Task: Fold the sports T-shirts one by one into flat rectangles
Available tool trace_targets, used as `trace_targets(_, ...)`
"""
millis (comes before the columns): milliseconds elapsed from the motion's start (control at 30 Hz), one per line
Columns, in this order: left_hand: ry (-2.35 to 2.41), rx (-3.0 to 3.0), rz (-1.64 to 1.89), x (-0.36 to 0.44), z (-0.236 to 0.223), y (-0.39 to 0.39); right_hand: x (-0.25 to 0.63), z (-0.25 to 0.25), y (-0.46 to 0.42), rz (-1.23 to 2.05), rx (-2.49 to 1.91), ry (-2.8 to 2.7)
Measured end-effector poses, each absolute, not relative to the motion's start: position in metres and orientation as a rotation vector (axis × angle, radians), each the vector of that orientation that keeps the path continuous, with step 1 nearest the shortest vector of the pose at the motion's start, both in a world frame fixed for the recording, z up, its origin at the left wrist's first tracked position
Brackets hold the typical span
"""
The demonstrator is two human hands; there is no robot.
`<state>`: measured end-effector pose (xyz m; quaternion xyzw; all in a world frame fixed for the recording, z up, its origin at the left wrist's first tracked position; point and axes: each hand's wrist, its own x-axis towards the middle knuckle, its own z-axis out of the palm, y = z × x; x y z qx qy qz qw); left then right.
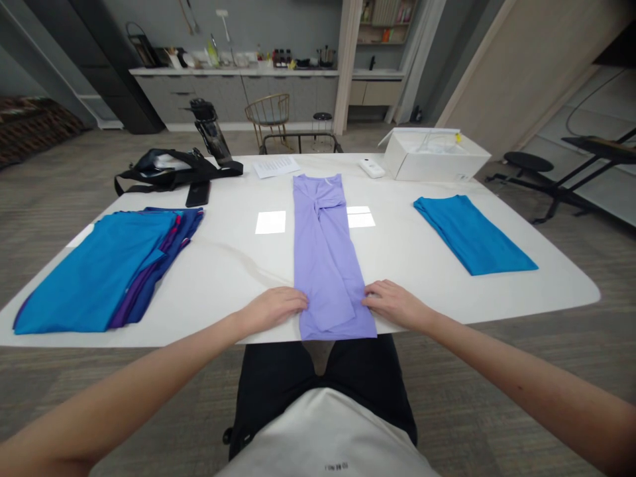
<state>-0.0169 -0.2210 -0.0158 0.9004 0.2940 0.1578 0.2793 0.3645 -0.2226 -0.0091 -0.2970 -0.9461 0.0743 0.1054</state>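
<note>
L hand [275,308] / R hand [395,304] @ opp. edges, lilac garment [324,265] | on wht tbl [397,252] | grip L+R: can't tell if pinching

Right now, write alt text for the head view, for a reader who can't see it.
The left hand and right hand rest at opposite side edges of a lavender garment laid lengthwise on a white table. A pile of blue and purple fabric lies to the left; a folded blue cloth lies to the right, nearer than a white box.
</note>
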Motion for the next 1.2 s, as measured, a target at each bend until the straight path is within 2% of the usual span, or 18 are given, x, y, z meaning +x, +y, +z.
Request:
trace_targets(200, 1.218, 1.384, 0.790, 0.009, -0.014, -0.181, 0.343, -0.004, -0.178, 0.778, -1.411, -2.111)
trace_targets(300, 1.224, 0.943, 0.796, 0.016, -0.011, -0.156, 0.333, -0.002, -0.147, 1.060, -1.642, -1.916)
trace_targets(433, 1.208, 0.759, 0.697, 0.015, -0.002, -0.136, 0.327, -0.006, -0.120, 1.319, -1.738, -1.723)
trace_targets(600, 1.371, 0.866, 0.684, 0.025, -0.003, -0.129, 0.325, -0.023, -0.109, 1.131, -1.754, -1.747)
trace_targets(867, 1.194, 1.093, 1.274, 0.038, 0.000, -0.109, 0.313, -0.009, -0.090, 0.888, -1.388, -1.613)
trace_targets(1100, 1.424, 0.852, 0.851, 0.037, -0.013, -0.065, 0.305, -0.021, -0.045, 0.850, -1.842, -1.734)
trace_targets(1200, 1.410, 0.996, 0.916, 0.036, -0.015, -0.052, 0.307, -0.026, -0.037, 0.869, -1.776, -1.759)
